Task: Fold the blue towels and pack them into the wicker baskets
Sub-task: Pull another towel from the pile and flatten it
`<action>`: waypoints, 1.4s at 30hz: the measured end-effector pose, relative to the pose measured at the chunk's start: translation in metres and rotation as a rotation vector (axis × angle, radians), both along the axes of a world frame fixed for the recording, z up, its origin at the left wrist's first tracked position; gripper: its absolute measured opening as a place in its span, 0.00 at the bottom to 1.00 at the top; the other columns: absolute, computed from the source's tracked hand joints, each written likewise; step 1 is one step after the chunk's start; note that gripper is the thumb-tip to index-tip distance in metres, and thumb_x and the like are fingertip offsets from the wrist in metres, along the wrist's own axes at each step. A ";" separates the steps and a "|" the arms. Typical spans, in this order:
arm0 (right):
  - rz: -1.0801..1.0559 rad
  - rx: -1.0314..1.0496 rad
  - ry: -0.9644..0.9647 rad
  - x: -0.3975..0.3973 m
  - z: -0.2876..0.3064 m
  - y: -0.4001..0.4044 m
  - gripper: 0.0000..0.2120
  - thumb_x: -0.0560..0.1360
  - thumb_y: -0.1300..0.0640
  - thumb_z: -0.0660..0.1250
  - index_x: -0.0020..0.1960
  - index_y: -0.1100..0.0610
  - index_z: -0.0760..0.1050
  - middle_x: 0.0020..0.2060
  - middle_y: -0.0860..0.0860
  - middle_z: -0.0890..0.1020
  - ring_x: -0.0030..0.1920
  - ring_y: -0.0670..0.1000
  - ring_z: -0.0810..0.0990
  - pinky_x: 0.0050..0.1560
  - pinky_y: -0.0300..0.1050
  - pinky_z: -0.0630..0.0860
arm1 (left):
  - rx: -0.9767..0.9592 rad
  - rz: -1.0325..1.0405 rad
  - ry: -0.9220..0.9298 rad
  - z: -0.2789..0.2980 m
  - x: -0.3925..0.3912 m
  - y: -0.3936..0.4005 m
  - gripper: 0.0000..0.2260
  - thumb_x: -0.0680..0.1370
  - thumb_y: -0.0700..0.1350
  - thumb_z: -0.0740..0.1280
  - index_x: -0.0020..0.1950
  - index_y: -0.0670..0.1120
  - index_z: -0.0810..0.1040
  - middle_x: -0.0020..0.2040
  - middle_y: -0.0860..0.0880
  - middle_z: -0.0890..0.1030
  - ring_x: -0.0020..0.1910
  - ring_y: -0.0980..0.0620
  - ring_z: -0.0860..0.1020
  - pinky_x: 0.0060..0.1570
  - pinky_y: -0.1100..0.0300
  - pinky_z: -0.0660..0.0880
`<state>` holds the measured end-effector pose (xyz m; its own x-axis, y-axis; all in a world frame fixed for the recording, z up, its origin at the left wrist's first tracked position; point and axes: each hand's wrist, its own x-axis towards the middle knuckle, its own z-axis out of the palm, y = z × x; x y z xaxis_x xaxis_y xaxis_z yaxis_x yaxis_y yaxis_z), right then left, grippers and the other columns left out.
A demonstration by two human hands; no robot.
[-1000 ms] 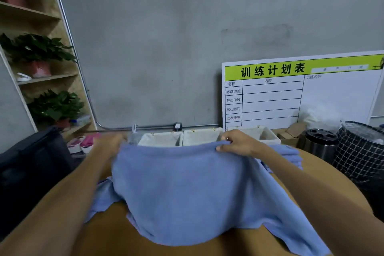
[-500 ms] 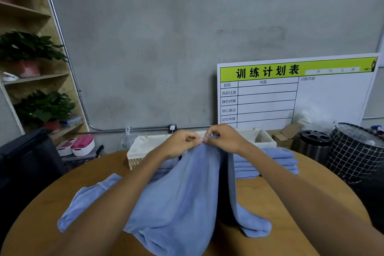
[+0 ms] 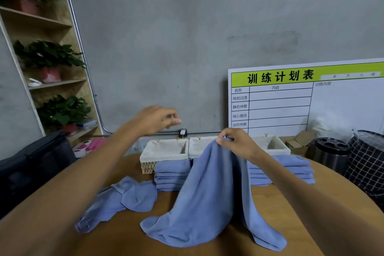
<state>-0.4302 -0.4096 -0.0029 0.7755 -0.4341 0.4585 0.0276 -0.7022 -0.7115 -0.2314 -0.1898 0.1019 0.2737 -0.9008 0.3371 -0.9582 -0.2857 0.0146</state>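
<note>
Left hand now lifted off the blue towel, fingers loose and empty, right hand pinching its top edge above the surface

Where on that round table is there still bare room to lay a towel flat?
Bare wood shows right of the held towel, before the right stack, and left of the crumpled towel. The back by the baskets is crowded.

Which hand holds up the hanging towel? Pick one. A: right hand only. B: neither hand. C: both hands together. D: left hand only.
A: the right hand pinches the top of the hanging towel with its fingers, while the left hand is raised apart from it, holding nothing.
</note>
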 end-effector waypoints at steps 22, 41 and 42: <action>0.094 -0.211 -0.185 0.044 0.101 0.056 0.04 0.76 0.59 0.71 0.42 0.53 0.81 0.30 0.41 0.77 0.31 0.39 0.71 0.36 0.32 0.65 | -0.295 -0.218 0.307 0.032 0.000 0.006 0.04 0.77 0.49 0.73 0.50 0.51 0.85 0.41 0.58 0.85 0.40 0.58 0.82 0.47 0.61 0.77; -0.143 -0.306 -0.139 0.010 0.099 0.014 0.14 0.71 0.35 0.63 0.39 0.44 0.77 0.33 0.46 0.81 0.37 0.47 0.78 0.43 0.51 0.76 | -0.261 -0.092 -0.020 0.064 0.037 0.037 0.21 0.73 0.69 0.59 0.39 0.52 0.73 0.33 0.55 0.77 0.33 0.56 0.73 0.39 0.55 0.69; -0.154 -0.316 -0.148 0.005 0.098 0.012 0.13 0.72 0.36 0.64 0.38 0.44 0.77 0.34 0.46 0.81 0.38 0.47 0.78 0.43 0.51 0.76 | -0.270 -0.087 -0.050 0.065 0.038 0.040 0.21 0.74 0.69 0.59 0.40 0.51 0.73 0.33 0.54 0.77 0.34 0.55 0.74 0.39 0.55 0.70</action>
